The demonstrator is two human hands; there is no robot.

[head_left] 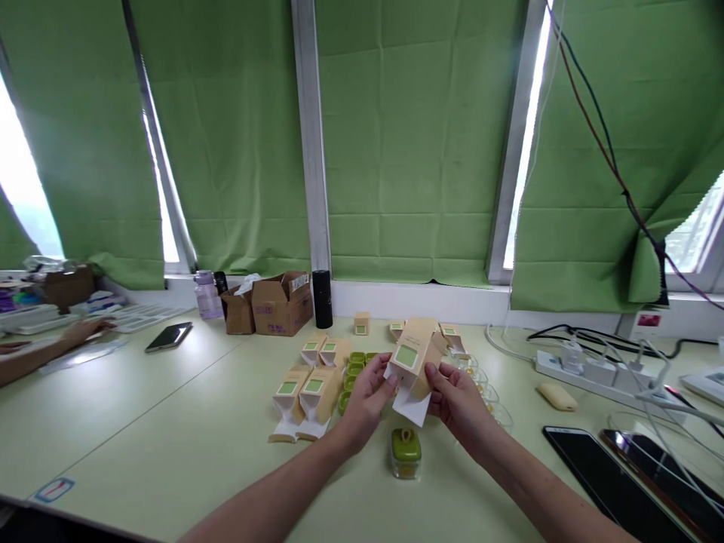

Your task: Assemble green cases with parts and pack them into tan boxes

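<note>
Between my two hands is a small tan paper box with a green square window and a white end flap hanging down. My left hand grips its left side, and my right hand pinches its right side. Just below, a small clear jar with a green lid stands on the table. Several similar tan boxes with open flaps lie left of my hands. Green lids sit beside them, partly hidden by my left hand. Clear jars stand behind my right hand.
Cardboard cartons and a black bottle stand at the back. To the right are a power strip with cables and dark phones. Another phone lies on the left, near another person's hand.
</note>
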